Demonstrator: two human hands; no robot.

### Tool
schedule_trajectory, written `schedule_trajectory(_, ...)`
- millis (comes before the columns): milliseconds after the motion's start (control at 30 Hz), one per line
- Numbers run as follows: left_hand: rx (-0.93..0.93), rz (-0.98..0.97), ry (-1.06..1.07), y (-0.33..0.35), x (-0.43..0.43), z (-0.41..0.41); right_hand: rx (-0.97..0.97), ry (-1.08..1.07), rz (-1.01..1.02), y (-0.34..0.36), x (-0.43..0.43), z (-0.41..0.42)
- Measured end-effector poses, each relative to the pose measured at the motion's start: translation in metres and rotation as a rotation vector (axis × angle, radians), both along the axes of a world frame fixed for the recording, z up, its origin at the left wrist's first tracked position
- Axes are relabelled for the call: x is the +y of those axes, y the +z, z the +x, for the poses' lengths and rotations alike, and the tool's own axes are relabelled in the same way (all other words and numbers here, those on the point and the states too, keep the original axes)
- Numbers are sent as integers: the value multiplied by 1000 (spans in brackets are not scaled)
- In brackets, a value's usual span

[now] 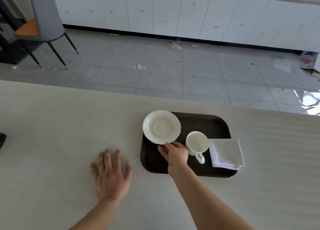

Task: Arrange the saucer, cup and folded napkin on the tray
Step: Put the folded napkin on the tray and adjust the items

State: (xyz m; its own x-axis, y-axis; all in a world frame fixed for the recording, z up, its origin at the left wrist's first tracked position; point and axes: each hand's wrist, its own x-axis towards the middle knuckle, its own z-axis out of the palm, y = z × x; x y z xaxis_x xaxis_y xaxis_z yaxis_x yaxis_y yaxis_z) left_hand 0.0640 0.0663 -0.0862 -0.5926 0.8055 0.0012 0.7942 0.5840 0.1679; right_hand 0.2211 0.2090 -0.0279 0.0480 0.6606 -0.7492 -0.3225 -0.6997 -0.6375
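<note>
1. saucer (161, 127) sits at the dark tray's (216, 124) far left corner, its near rim pinched by the right hand (174, 154); it looks slightly tilted, though that is hard to judge.
2. left hand (111, 173) lies flat and spread on the table (52, 126), holding nothing, well left of the tray.
3. cup (197, 143) stands just right of the right hand, folded napkin (226, 153) beside it.

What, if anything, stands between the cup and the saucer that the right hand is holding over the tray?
Nothing visible does. The cup stands just right of the right hand, which grips the saucer by its near rim; only bare tray separates them.
</note>
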Motion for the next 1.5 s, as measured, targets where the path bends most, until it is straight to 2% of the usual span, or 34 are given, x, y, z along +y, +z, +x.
schedule_trajectory(500, 0, -15, 7, 4, 0, 1, -70, 60, -8, -1, 4, -4)
schedule_trajectory(1300, -24, -4, 18, 4, -1, 2, -40, 97, -22, -7, 8, -1)
schedule_trajectory(1500, -12, 1, 16, 2, -1, 2, 38, 98, -10, -3, 6, 2)
